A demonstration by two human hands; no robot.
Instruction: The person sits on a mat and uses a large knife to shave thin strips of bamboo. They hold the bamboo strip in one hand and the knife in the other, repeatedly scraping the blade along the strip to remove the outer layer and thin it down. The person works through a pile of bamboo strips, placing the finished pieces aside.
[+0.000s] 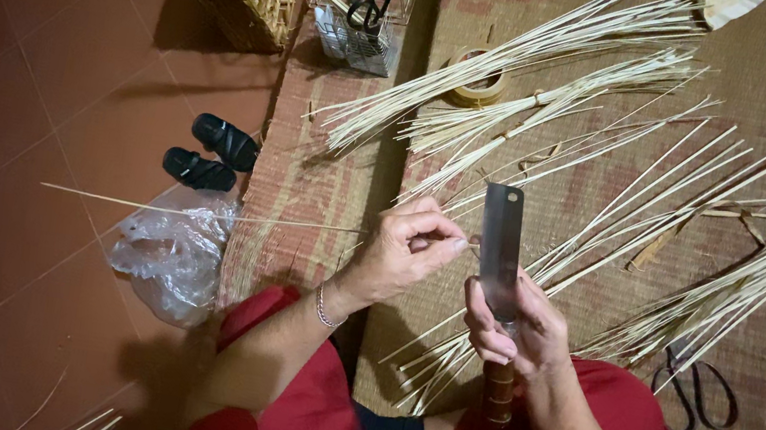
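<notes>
1. Fingers (445,241) of the left hand (402,253) are pinched on a thin bamboo strip (201,212), with thumb and forefinger closed on its end just beside the blade.
2. Right hand (523,329) is clenched around the handle of a flat cleaver-like knife (499,248); the wooden handle comes out below the fist, toward the red-clothed lap.
3. Near the middle of the frame, the knife stands with its long axis almost vertical in the picture, and its squared tip, with a small hole, points to the top edge.
4. From the pinch, the strip runs almost horizontally toward the left edge of the frame, passing over the woven mat (326,186) and above a crumpled plastic bag (170,249). Its long axis lies nearly at a right angle to the blade.
5. I judge the main danger is a cut: the left fingertips are very near the steel, and a slip of the strip could bring them against the edge.
6. Such a thin strip may also snap or split unevenly if the blade bites at a wrong angle; its far end is free and can whip.
7. Many loose bamboo strips (545,78) lie on the mat in the upper centre and right, and black scissors (701,389) lie at the lower right, well apart from both hands.
</notes>
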